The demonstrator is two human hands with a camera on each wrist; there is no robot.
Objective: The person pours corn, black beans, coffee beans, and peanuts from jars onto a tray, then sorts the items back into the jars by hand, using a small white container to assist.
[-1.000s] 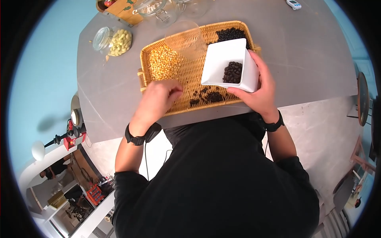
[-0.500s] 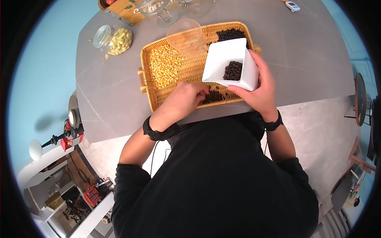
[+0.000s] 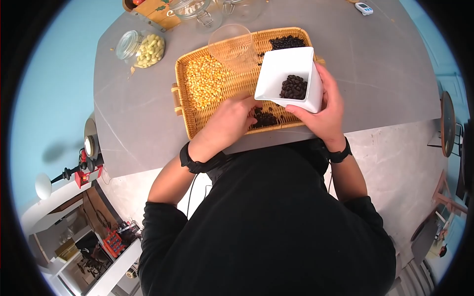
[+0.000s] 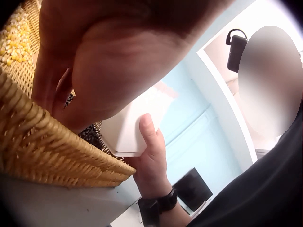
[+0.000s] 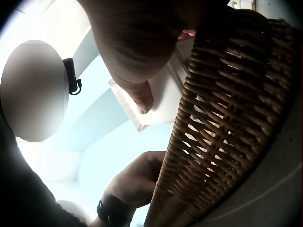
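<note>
In the head view my left hand [image 3: 224, 121] reaches over the front of a wicker tray [image 3: 236, 85], thumb and fingers curled around the edge of a small pile of dark coffee beans [image 3: 266, 118]. What sits between the fingertips is partly hidden. My right hand [image 3: 328, 116] grips a white square container [image 3: 284, 66] from its right side, thumb at the near edge. It is tilted with its mouth toward me, above the tray's right part, and more coffee beans [image 3: 294, 88] lie inside. The right wrist view shows the thumb [image 5: 144, 101] pressed along the white wall.
Corn kernels [image 3: 204, 81] cover the tray's left side; black beans [image 3: 287, 43] fill its back right corner. Between them stands a clear plastic cup [image 3: 232, 47]. A tipped glass jar of pale nuts [image 3: 149, 52], clip-top jars [image 3: 197, 17] and a small white timer [image 3: 364, 8] are around it.
My left hand has moved right from beside the corn to the coffee bean pile, then stayed there with its fingers working. The right hand and container have shifted slightly right.
</note>
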